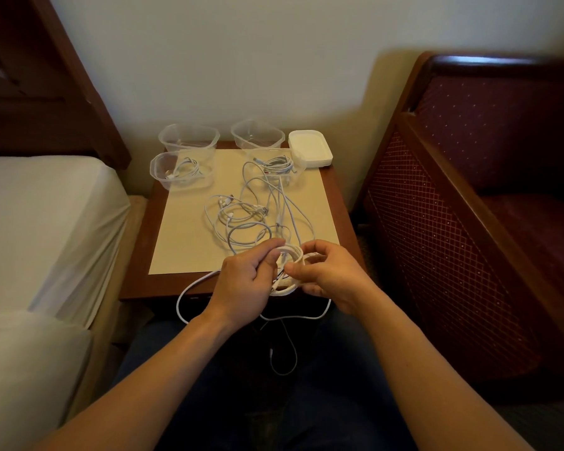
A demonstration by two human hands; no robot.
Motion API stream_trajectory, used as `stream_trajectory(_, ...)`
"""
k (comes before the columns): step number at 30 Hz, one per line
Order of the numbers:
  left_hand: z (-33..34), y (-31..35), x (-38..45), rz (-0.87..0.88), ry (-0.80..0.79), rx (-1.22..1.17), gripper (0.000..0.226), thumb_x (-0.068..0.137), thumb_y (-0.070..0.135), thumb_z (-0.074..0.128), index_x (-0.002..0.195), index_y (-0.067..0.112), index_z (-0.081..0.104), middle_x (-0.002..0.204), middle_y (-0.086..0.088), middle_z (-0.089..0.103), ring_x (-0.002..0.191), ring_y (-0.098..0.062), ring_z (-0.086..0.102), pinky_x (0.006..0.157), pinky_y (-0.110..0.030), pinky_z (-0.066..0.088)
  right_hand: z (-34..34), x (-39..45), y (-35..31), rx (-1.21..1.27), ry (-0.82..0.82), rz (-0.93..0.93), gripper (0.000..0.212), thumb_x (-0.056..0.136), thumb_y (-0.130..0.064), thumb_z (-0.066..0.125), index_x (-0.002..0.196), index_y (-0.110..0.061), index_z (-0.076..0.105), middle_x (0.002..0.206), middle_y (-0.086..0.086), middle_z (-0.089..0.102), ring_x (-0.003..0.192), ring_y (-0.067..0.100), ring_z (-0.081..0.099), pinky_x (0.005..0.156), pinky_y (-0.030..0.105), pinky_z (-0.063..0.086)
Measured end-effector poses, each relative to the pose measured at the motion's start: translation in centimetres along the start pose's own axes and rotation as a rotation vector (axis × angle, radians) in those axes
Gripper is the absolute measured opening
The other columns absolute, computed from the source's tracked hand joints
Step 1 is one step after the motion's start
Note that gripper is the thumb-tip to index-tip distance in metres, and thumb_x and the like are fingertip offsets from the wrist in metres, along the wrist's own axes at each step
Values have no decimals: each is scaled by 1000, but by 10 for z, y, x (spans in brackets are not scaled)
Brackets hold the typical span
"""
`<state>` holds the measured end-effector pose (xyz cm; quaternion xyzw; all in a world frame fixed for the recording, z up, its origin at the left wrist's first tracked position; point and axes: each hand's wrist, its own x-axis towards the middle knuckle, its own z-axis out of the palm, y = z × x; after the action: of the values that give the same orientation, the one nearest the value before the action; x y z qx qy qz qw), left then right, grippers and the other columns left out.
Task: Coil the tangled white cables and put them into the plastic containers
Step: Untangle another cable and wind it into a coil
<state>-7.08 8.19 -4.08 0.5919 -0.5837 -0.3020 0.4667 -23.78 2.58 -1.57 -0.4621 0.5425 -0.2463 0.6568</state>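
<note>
Both hands share one grip: the left hand (246,281) and right hand (328,278) pinch a small white cable coil (288,268) between them, partly hidden by the fingers. Loose cable hangs below the grip, over the desk (137,281) edge onto a dark lap. Beyond the grip, tangled white cables (245,216) lie on the desk. Farther off stand clear plastic containers (189,141), two holding coils. No writing is legible.
</note>
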Motion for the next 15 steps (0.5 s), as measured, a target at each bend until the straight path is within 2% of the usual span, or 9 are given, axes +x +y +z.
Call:
stream_trajectory(3, 1, 0, -1, 13, -25, -20, 28, 104, 22, 54, 128, 26, 69, 69, 13, 65, 64, -4, 58, 65, -22, 49, 4, -1, 7, 57, -55, -53, 24, 83, -2, 79, 105, -5, 72, 96, 16, 76, 87, 28, 76, 82, 46, 62)
stream_trajectory(4, 1, 0, -1, 17, -34, -18, 28, 104, 23, 55, 128, 25, 69, 70, 15, 66, 66, -4, 60, 66, -22, 50, 5, -1, 9, 11, -24, -91, 17, 82, -1, 78, 98, -6, 74, 89, 14, 76, 82, 26, 75, 81, 46, 62)
stream_trajectory(6, 1, 0, -2, 28, -47, -2, 29, 103, 23, 56, 129, 24, 69, 74, 16, 69, 69, -3, 63, 69, -23, 53, 7, 0, 11, -246, 101, -211, 13, 80, -5, 76, 81, -18, 73, 69, -1, 71, 65, 12, 66, 68, 35, 57)
stream_trajectory(8, -1, -2, -2, 52, -55, 37, 31, 103, 25, 55, 131, 22, 68, 77, 15, 71, 74, -5, 66, 71, -25, 55, 9, 1, 11, -510, 193, -325, 11, 78, -13, 72, 74, -22, 66, 64, -5, 63, 58, 6, 53, 58, 25, 44)
stream_trajectory(10, -4, -3, 0, 63, -46, 60, 32, 103, 26, 55, 132, 22, 68, 79, 9, 73, 75, -10, 67, 70, -31, 56, 10, 3, 11, -579, 192, -363, 10, 79, -17, 70, 74, -19, 62, 65, -6, 58, 57, 5, 48, 55, 24, 39)
stream_trajectory(12, -7, -3, 3, 71, -30, 70, 30, 104, 25, 54, 130, 23, 68, 76, 5, 71, 71, -12, 66, 68, -36, 56, 8, 7, 10, -461, 104, -310, 8, 81, -15, 70, 78, -13, 63, 67, -3, 59, 60, 9, 51, 60, 29, 44)
stream_trajectory(15, -12, -6, 10, 33, 21, 45, 28, 104, 23, 54, 128, 24, 69, 75, 0, 71, 69, -17, 66, 69, -39, 56, 4, 8, 13, -114, -126, -236, 9, 92, -19, 73, 92, -12, 69, 83, 9, 73, 76, 21, 69, 74, 42, 56)
